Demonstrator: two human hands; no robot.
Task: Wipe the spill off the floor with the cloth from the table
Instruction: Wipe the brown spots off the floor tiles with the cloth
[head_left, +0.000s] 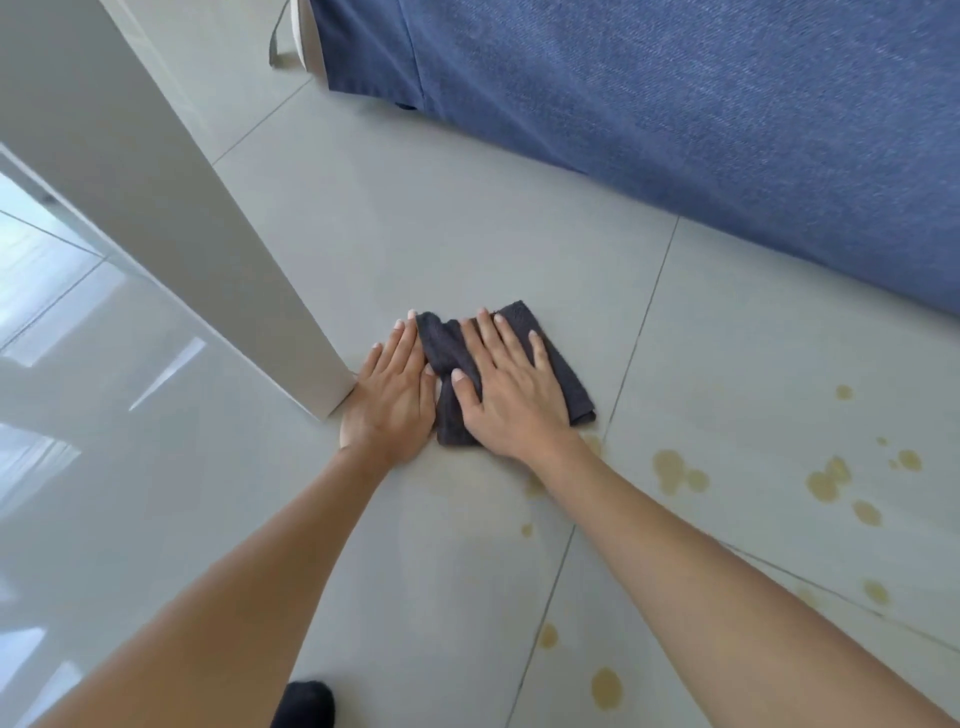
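Note:
A dark grey folded cloth (558, 364) lies flat on the pale tiled floor (467, 234). My right hand (511, 392) presses down on it with fingers spread. My left hand (389, 400) lies flat beside the cloth on its left edge, its thumb touching the fabric. Yellowish spill drops (670, 467) dot the tiles to the right of the cloth and nearer to me, with more spill drops (605, 688) low in the view. A faint smear shows on the floor just below my hands.
A white table leg (208, 234) stands right beside my left hand. A blue fabric sofa (727, 130) runs along the far right. A dark sock (304, 706) shows at the bottom edge. Tile seams cross the floor.

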